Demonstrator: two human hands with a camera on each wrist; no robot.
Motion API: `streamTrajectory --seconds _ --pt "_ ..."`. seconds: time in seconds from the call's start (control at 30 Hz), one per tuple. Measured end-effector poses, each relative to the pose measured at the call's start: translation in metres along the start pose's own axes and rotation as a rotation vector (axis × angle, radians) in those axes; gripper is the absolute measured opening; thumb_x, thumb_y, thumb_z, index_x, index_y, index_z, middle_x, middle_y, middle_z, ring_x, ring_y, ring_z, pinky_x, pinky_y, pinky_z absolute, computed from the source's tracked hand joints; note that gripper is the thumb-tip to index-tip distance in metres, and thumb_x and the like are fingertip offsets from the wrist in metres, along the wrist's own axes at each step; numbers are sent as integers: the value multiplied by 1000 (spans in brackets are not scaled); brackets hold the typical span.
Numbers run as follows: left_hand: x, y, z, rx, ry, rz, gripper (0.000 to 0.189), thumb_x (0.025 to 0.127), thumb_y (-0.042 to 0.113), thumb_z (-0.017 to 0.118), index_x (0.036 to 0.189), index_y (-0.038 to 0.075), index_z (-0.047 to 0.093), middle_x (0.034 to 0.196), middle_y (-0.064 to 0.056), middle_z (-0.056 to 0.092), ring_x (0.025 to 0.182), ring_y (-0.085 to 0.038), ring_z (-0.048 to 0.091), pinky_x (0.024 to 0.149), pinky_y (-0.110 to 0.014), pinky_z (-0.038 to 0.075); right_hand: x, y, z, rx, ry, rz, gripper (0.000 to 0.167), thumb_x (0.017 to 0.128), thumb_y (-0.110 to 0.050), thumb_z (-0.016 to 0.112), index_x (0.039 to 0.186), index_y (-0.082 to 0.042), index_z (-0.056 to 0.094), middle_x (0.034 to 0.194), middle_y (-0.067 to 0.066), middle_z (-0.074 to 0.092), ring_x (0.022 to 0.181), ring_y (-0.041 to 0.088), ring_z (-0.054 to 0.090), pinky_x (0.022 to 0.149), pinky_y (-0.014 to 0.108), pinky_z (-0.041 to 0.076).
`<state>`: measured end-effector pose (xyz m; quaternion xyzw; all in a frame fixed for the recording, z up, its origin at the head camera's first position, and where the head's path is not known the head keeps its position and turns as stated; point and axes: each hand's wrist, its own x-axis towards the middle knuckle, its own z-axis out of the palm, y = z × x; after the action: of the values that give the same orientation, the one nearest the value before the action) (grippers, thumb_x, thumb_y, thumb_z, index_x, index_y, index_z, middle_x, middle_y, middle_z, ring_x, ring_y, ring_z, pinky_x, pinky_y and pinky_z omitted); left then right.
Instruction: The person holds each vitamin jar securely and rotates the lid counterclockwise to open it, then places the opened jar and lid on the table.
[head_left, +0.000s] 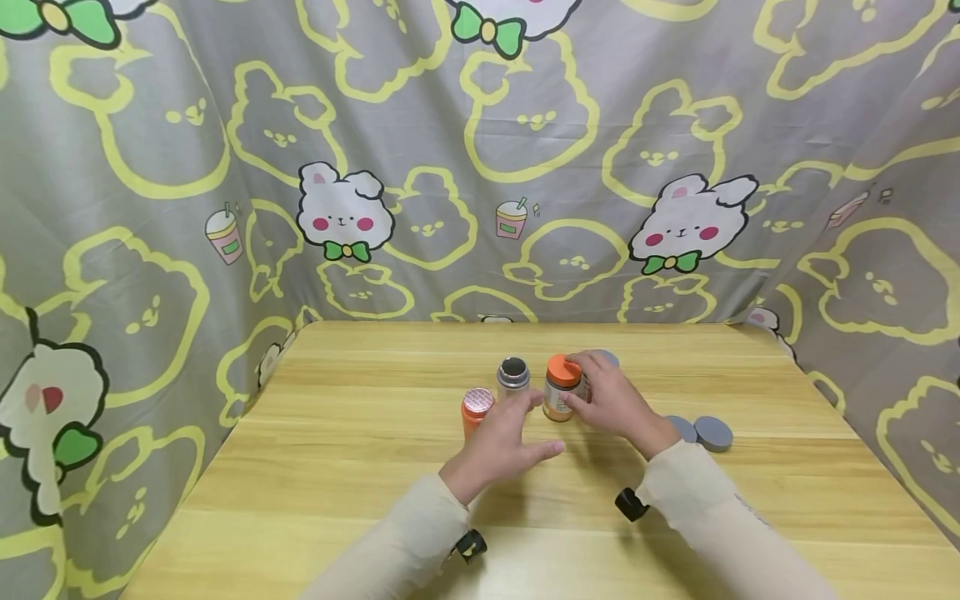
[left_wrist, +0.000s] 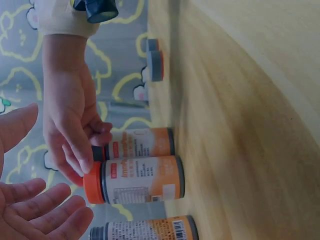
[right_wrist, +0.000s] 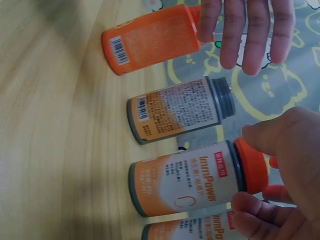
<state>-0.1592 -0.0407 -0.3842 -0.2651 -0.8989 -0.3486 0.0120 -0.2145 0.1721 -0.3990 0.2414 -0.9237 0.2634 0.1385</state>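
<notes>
My right hand holds the orange lid of an upright grey-and-orange supplement bottle, thumb on one side and fingers on the other. The lid sits on the bottle's neck. My left hand is spread with straight fingers and holds nothing. Close to it stand a lidless grey bottle with a threaded neck and an all-orange bottle with a silvery seal on top. Another similar bottle stands beside the one with the orange lid, partly hidden by my right hand in the head view.
Two round grey lids lie side by side on the wooden table, right of my right hand. A grey round top shows behind the right fingers. A patterned curtain hangs around the table's back and sides.
</notes>
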Motion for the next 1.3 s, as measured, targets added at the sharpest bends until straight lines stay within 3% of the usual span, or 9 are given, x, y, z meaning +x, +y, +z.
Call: streamTrajectory --seconds 0.1,0.2,0.3,0.43,0.73,0.93,1.07,1.3 --pt "0 1 2 2 -16 -13 70 85 44 73 137 7 47 135 -7 55 124 -24 50 101 -42 42 1 0 3 -13 -22 20 62 84 -21 77 135 -2 48 133 22 49 89 27 59 78 45 51" --pt "0 1 3 20 -24 -20 70 85 46 72 138 7 47 136 -6 54 124 -23 50 101 -42 42 2 0 6 -27 -45 33 65 85 -24 76 140 -3 46 140 24 44 107 35 56 88 52 48" --pt "0 1 4 27 -29 -22 71 85 46 72 138 6 47 136 -6 54 125 -23 50 101 -41 42 3 0 7 -24 -54 49 64 86 -24 75 140 -5 46 137 21 46 96 30 59 83 47 50" --pt "1 1 5 22 -32 -21 69 86 43 72 138 6 47 136 -5 54 125 -22 49 101 -41 41 3 -2 7 -31 -31 55 57 86 -22 76 133 -2 51 119 15 54 74 17 53 69 37 50" --pt "4 1 8 13 -40 -44 65 86 38 73 138 7 47 135 -5 54 125 -22 49 101 -39 41 2 -7 11 -32 -1 -12 51 83 -20 78 121 2 51 106 15 59 85 23 56 75 39 51" --pt "4 2 10 11 -60 -84 72 85 39 75 140 6 42 135 -10 53 124 -24 50 100 -40 43 -4 -10 7 -39 -74 26 60 85 -27 74 131 1 47 108 15 56 87 23 59 74 41 53" --pt "4 1 11 -3 -85 -118 81 83 40 76 144 5 36 136 -12 52 123 -24 51 99 -40 44 -7 -11 4 -16 -115 35 58 84 -25 75 128 1 47 100 10 60 83 20 60 72 39 53" --pt "4 3 13 -21 -102 -150 86 82 40 77 146 3 33 139 -13 50 124 -27 50 100 -42 43 -15 -10 1 59 -118 -11 53 82 -23 76 122 1 51 96 4 60 78 12 58 68 32 51"
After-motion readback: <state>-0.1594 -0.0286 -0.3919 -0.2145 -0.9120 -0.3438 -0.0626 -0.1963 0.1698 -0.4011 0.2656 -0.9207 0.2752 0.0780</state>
